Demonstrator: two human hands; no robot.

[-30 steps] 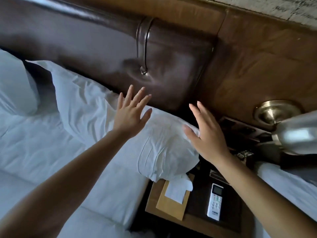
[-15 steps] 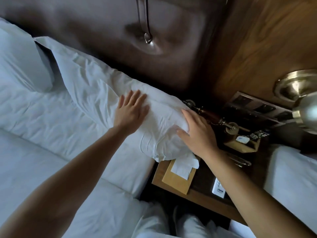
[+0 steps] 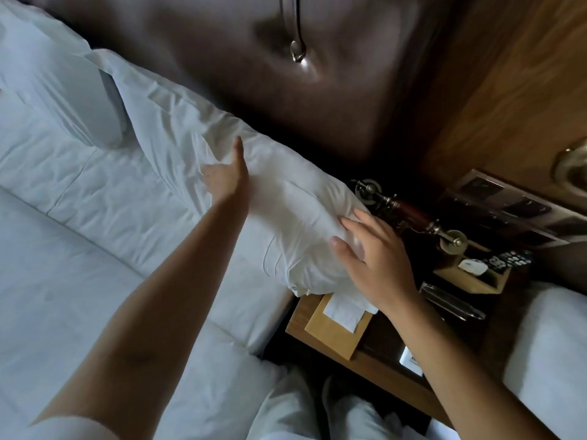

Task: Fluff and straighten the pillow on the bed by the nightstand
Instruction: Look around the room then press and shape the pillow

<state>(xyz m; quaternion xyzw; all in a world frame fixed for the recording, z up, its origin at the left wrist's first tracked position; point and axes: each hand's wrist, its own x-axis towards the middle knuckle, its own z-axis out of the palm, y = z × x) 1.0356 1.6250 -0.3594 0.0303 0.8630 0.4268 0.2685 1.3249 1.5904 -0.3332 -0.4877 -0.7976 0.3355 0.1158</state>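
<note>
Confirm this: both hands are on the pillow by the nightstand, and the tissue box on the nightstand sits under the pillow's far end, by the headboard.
Not quite. The head view shows the tissue box under the pillow's near end, at the nightstand's front corner, away from the headboard. The left hand and right hand are both on the pillow.

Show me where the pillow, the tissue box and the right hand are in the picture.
pillow (image 3: 286,198), head view, on its creased top surface.
tissue box (image 3: 333,335), head view, on its wooden lid beside the tissue.
right hand (image 3: 378,265), head view, on the back of the hand.
</note>
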